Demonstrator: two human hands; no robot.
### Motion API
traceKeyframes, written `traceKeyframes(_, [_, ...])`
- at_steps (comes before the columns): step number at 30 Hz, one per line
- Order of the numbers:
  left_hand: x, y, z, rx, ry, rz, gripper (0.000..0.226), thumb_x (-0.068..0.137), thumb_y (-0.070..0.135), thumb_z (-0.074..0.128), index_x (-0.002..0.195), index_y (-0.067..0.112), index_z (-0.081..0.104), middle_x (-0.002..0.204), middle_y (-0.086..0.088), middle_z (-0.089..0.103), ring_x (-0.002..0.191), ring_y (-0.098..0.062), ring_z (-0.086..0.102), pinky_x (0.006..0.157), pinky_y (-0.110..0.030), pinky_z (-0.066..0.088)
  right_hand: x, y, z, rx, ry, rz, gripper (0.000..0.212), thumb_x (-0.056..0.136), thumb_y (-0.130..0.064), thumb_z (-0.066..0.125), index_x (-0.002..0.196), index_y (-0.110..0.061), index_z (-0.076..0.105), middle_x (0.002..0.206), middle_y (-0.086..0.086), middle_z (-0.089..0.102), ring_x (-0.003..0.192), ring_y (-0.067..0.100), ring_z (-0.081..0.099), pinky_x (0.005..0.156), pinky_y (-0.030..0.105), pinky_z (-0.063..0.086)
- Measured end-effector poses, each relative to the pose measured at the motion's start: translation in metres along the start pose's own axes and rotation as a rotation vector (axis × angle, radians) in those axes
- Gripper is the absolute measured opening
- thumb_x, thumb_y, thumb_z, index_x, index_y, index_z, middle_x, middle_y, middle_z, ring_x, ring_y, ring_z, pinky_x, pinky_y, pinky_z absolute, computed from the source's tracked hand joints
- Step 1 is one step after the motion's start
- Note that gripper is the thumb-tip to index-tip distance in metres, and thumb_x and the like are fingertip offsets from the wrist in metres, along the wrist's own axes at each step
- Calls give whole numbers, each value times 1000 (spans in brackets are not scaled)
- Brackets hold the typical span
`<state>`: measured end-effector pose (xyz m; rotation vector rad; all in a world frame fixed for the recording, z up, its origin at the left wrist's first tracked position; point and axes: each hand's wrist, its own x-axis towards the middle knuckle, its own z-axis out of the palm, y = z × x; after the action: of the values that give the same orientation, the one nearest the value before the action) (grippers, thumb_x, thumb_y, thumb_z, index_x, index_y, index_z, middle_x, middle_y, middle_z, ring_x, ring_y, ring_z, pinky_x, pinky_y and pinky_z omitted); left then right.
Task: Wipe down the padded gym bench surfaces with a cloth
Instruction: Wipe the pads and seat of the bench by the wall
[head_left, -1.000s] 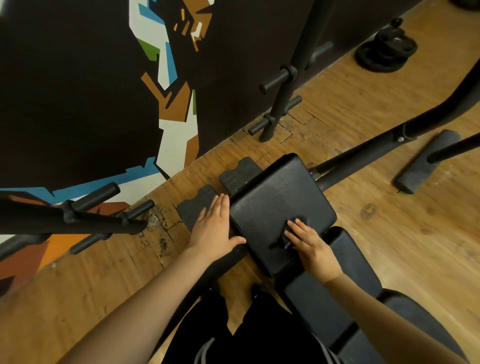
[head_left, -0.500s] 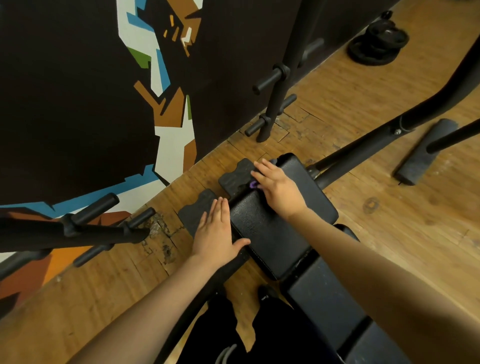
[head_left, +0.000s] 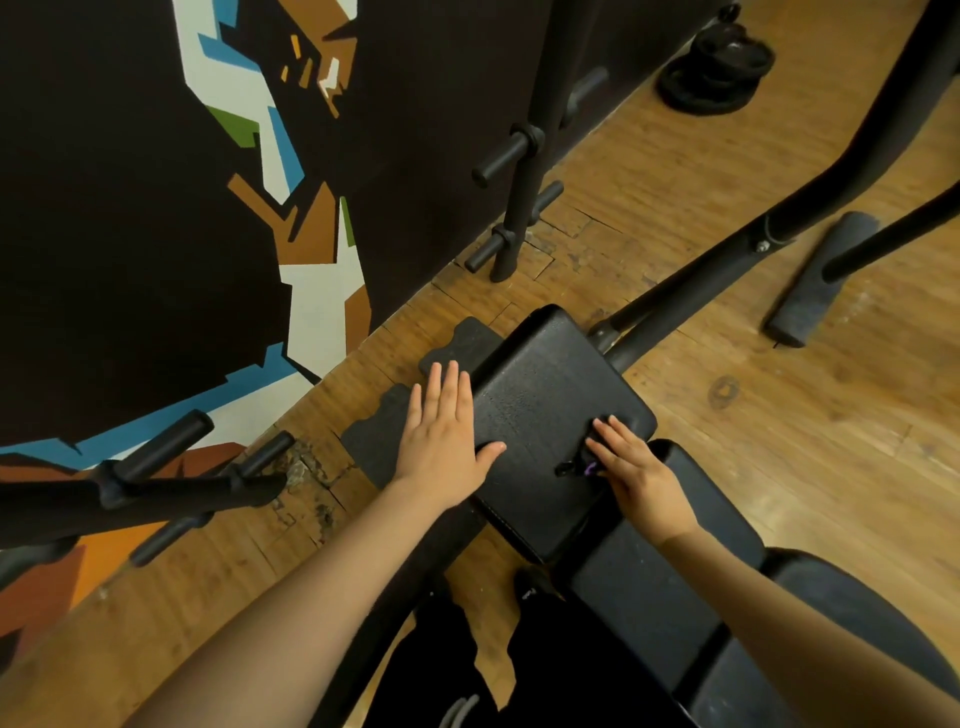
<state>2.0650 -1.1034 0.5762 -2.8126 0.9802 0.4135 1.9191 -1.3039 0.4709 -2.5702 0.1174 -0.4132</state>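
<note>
Cloth (head_left: 586, 464) almost wholly covered by the right hand (head_left: 641, 480), only a dark crumple and a purple speck showing at the fingertips; colour and size beyond telling. Left hand (head_left: 444, 436) flat across the near left edge of the bench pad (head_left: 545, 405), hiding that edge and part of the foam mat (head_left: 371, 441) below. Lower bench cushion (head_left: 841, 613) cut off by the bottom and right edges, partly masked by the right forearm. Weight plates (head_left: 719, 73) clipped near the top edge, markings too small to read. Rack upright (head_left: 540, 130) running out of the top. Dark trousers (head_left: 441, 670) cut off at the bottom.
</note>
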Motion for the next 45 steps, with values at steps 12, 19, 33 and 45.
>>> traceKeyframes(12, [4,4,2,140,-51,7,114,83,78,31,145,-2,-20,154,-19,-25,142,-32,-23,118,-43,-5,105,-28,-6,-31,51,-92,31,76,3,66,107,5,65,121,24,59,115,47,52,89,57,47])
traceKeyframes(19, [5,5,1,150,-65,-2,114,83,78,31,144,-2,-22,154,-19,-25,142,-32,-24,118,-43,-5,141,-38,-4,33,97,-63,31,82,-5,57,111,5,64,123,23,59,120,43,49,100,46,36])
traceKeyframes(33, [6,5,1,143,-87,-5,112,84,78,28,143,-1,-24,154,-18,-28,141,-33,-26,119,-45,-5,37,5,4,63,176,258,34,84,-6,55,116,3,62,130,20,53,125,39,44,102,47,34])
traceKeyframes(45, [7,6,-8,192,-172,1,111,85,76,30,143,-1,-25,153,-19,-28,140,-33,-28,117,-45,-6,122,-10,0,137,209,171,31,88,-8,58,117,-2,63,129,17,56,123,34,49,104,35,33])
